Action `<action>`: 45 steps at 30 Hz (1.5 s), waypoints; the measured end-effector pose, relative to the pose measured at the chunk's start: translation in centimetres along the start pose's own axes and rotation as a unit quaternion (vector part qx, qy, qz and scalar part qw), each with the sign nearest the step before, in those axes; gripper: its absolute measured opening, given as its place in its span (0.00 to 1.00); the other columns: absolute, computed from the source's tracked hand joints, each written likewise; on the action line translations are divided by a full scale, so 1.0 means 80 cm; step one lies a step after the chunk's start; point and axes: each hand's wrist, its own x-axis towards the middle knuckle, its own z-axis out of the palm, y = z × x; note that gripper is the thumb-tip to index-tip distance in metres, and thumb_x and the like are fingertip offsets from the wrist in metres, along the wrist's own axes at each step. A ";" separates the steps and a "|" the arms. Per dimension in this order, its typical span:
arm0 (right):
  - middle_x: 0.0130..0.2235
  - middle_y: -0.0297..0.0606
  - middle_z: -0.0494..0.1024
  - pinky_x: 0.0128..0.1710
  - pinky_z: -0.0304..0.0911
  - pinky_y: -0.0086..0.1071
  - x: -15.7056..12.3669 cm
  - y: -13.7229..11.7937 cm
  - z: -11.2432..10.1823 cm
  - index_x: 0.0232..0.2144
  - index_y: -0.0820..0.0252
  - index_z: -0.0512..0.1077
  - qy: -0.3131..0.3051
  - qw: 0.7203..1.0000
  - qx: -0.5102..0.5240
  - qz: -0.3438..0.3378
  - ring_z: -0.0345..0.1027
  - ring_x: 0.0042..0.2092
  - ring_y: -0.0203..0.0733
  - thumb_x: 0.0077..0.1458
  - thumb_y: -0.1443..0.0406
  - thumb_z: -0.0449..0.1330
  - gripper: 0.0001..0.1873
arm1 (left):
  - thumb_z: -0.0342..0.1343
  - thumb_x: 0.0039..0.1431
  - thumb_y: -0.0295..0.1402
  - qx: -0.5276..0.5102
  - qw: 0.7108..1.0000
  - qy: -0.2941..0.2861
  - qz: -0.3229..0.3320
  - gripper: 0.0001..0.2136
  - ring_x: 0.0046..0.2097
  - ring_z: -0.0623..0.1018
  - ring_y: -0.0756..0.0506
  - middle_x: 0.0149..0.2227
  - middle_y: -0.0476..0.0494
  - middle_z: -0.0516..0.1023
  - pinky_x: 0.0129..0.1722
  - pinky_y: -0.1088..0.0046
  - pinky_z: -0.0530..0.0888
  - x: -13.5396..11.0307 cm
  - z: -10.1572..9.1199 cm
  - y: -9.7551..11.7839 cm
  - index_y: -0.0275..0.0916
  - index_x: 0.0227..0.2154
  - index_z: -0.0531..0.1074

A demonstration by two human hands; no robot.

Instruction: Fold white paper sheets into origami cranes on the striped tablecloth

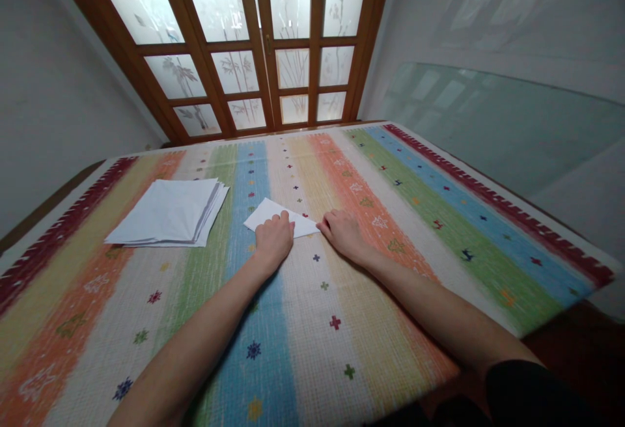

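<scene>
On the tabletop (322,329), the left hand (274,238) grips the paper (305,226) with curled fingers, likely steadying it. The right hand (340,232) pinches its right tip. A stack (163,211) lies left

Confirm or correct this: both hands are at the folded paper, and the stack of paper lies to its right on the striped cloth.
Wrong side: the head view shows the stack of paper to the left of the folded paper. The rest stands.
</scene>
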 end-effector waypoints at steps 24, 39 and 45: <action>0.55 0.48 0.68 0.53 0.51 0.54 0.000 0.044 0.004 0.43 0.56 0.72 0.029 0.994 0.099 0.039 0.59 0.57 0.57 0.54 0.57 0.61 0.15 | 0.36 0.68 0.35 -0.016 0.946 -0.107 0.304 0.23 0.68 0.54 0.41 0.67 0.45 0.57 0.64 0.53 0.49 0.017 -0.003 -0.078 0.47 0.64 0.55; 0.54 0.50 0.68 0.53 0.55 0.52 -0.002 0.050 0.009 0.43 0.59 0.71 0.100 0.983 0.150 0.034 0.59 0.57 0.57 0.55 0.61 0.58 0.14 | 0.43 0.63 0.24 0.050 0.943 -0.053 0.325 0.11 0.41 0.77 0.40 0.37 0.33 0.78 0.43 0.63 0.67 -0.012 -0.025 -0.039 0.34 0.36 0.72; 0.55 0.51 0.66 0.53 0.57 0.52 0.000 0.053 0.008 0.50 0.58 0.67 0.194 0.959 0.200 0.039 0.59 0.56 0.57 0.56 0.59 0.55 0.19 | 0.46 0.61 0.24 -0.045 0.979 -0.034 0.194 0.12 0.37 0.79 0.40 0.32 0.35 0.79 0.40 0.63 0.69 -0.008 -0.029 -0.028 0.36 0.43 0.71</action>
